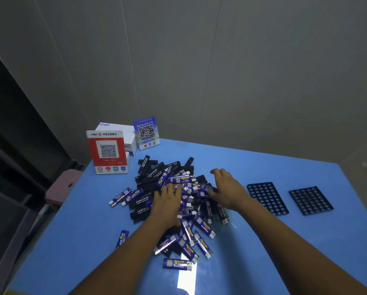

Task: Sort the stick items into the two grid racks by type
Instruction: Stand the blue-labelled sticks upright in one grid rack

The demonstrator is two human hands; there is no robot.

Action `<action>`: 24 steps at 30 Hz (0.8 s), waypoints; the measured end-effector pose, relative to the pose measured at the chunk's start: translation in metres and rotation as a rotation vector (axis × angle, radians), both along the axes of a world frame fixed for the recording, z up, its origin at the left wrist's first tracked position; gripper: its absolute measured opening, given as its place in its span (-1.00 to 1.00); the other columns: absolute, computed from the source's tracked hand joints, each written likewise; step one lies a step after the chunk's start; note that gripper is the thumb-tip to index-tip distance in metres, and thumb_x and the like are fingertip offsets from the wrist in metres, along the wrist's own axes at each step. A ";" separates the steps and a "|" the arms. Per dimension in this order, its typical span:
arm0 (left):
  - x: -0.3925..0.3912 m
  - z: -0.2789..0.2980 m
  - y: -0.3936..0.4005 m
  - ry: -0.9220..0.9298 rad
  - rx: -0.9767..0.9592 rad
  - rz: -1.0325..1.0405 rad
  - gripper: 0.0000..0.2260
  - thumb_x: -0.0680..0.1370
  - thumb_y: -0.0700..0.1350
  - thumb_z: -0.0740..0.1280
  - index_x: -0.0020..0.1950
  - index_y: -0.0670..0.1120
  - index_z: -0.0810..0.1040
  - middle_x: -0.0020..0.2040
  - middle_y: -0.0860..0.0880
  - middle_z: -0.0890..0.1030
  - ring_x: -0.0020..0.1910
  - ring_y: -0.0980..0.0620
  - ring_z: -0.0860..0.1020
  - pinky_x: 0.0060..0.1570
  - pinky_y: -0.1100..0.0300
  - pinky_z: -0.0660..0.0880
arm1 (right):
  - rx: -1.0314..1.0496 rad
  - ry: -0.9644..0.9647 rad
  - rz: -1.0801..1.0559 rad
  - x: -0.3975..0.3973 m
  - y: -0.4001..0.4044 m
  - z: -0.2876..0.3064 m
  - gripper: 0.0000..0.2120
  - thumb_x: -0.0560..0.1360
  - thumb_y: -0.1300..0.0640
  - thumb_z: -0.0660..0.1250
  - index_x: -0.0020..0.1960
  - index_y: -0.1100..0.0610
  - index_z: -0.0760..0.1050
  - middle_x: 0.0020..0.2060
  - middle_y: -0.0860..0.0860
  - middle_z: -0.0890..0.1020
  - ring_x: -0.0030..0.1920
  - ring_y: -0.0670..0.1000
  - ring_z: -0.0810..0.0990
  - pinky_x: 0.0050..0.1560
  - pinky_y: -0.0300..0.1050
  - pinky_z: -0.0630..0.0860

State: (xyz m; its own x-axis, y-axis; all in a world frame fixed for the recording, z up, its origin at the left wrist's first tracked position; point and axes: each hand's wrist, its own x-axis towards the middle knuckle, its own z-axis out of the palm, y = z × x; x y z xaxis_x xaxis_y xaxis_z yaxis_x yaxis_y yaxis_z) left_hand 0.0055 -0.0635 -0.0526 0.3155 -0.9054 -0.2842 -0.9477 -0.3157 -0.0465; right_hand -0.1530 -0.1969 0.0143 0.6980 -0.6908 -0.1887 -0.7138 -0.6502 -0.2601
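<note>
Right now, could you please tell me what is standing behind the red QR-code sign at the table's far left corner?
Behind the red QR-code sign stands a white cardboard box with blue lettering. The sign covers the box's lower front, so that part cannot be seen.

Blue-topped bench [263,241]; red-and-white QR code stand [107,151] upright at far left corner; white cardboard box [123,133] behind it; blue QR code card [146,133] beside; mauve stool [61,186] off the bench's left edge.

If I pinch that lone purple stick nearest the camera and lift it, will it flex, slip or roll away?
The purple stick looks like a rigid moulded body, so it probably won't flex. Its glossy printed wrap may be somewhat slick under the fingers. It appears flattish rather than round, so it likely slides rather than rolls on the smooth blue table, and it lies apart from the pile.
</note>
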 end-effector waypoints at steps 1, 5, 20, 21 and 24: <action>0.000 0.000 0.000 0.010 0.005 0.000 0.06 0.35 0.17 0.53 0.58 -0.12 -0.10 0.49 -0.23 0.16 0.46 -0.21 0.19 0.40 -0.18 0.24 | -0.001 0.002 -0.007 0.001 0.000 0.001 -0.42 0.57 0.01 0.32 0.50 0.12 0.20 0.36 0.11 0.37 0.31 0.13 0.42 0.22 0.02 0.48; 0.003 0.001 0.001 0.085 -0.012 0.012 -0.06 0.37 0.14 0.52 0.54 -0.09 0.03 0.41 -0.20 0.28 0.40 -0.18 0.31 0.36 -0.18 0.30 | -0.001 0.016 -0.010 0.004 0.001 0.004 -0.42 0.55 0.06 0.32 0.50 0.13 0.19 0.35 0.12 0.37 0.30 0.13 0.41 0.20 0.01 0.47; 0.031 0.022 0.021 0.457 -0.312 0.154 -0.11 0.42 0.00 0.49 0.57 0.15 -0.03 0.02 0.01 0.55 -0.23 0.06 0.51 -0.30 0.24 0.44 | 0.008 0.016 -0.034 0.007 0.013 0.011 -0.40 0.56 0.01 0.34 0.50 0.12 0.18 0.37 0.10 0.37 0.32 0.12 0.40 0.21 0.01 0.46; 0.033 0.025 0.023 0.498 -0.331 0.157 -0.08 0.42 -0.02 0.50 0.57 0.18 -0.05 -0.09 0.04 0.53 -0.33 0.10 0.46 -0.39 0.29 0.37 | 0.009 0.013 -0.035 0.008 0.014 0.012 -0.41 0.56 0.02 0.34 0.50 0.12 0.18 0.37 0.10 0.37 0.32 0.12 0.40 0.21 0.01 0.47; 0.043 0.026 0.025 0.601 -0.356 0.165 -0.06 0.42 -0.06 0.49 0.55 0.29 -0.10 -0.24 0.09 0.46 -0.44 0.14 0.40 -0.49 0.24 0.36 | 0.004 0.013 -0.039 0.011 0.016 0.016 -0.42 0.56 0.04 0.33 0.49 0.11 0.18 0.37 0.10 0.37 0.33 0.12 0.40 0.22 0.01 0.47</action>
